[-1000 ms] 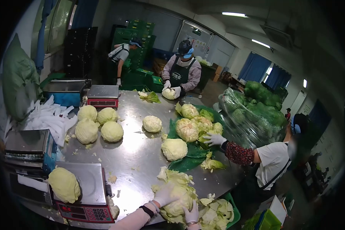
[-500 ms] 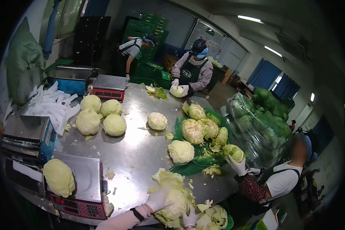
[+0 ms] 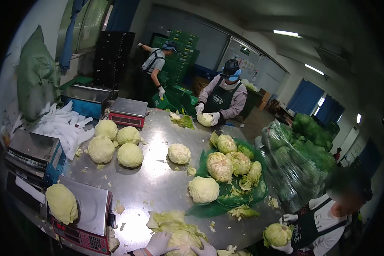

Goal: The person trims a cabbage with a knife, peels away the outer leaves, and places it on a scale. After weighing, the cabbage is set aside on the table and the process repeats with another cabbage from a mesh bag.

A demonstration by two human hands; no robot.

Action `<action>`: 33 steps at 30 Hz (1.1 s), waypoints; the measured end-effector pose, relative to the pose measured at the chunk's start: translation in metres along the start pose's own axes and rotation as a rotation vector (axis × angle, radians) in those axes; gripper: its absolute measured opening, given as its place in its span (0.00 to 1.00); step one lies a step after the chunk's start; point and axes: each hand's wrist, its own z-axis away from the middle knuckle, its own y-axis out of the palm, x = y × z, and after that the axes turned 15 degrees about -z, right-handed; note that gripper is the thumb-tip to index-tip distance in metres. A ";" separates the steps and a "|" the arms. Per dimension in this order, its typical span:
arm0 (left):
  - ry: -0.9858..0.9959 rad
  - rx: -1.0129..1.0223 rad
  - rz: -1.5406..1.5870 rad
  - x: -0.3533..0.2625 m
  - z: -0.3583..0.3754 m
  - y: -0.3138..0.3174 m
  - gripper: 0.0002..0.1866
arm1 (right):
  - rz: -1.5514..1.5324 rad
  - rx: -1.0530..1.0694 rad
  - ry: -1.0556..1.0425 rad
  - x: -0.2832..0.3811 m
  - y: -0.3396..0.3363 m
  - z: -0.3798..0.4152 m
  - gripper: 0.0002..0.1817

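Note:
Close to the table's front edge, a pale green cabbage (image 3: 181, 242) lies between my two white-gloved hands. My left hand (image 3: 161, 244) presses on its left side, fingers curved over it. On the opposite side, my right hand (image 3: 205, 249) grips the cabbage, partly cut off by the lower frame edge. Loose outer leaves (image 3: 168, 221) spread out behind the head, beyond my fingers. Some leaf scraps (image 3: 230, 251) lie just right of my right hand.
A scale (image 3: 87, 205) bearing a cabbage (image 3: 62, 204) stands left. Several trimmed cabbages (image 3: 101, 149) sit behind it. A green net (image 3: 200, 210) with untrimmed heads lies right of centre. One co-worker (image 3: 324, 222) holds a cabbage at right; another (image 3: 222, 96) works across the table.
The cabbage and my hands now sit lower in view, its outer leaves spread leftward. The right-hand co-worker has brought a cabbage from the net toward their body. The far co-worker has straightened, one arm out.

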 end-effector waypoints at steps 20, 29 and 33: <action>-0.259 0.041 0.172 -0.010 -0.008 0.026 0.48 | -0.208 0.074 -0.293 0.008 -0.017 -0.065 0.33; -0.169 0.025 0.310 0.012 -0.036 0.037 0.43 | -0.258 0.010 -0.223 -0.002 -0.023 -0.074 0.28; -0.088 -0.037 0.415 0.019 -0.051 0.044 0.39 | -0.008 -0.275 -0.287 -0.043 -0.017 -0.088 0.22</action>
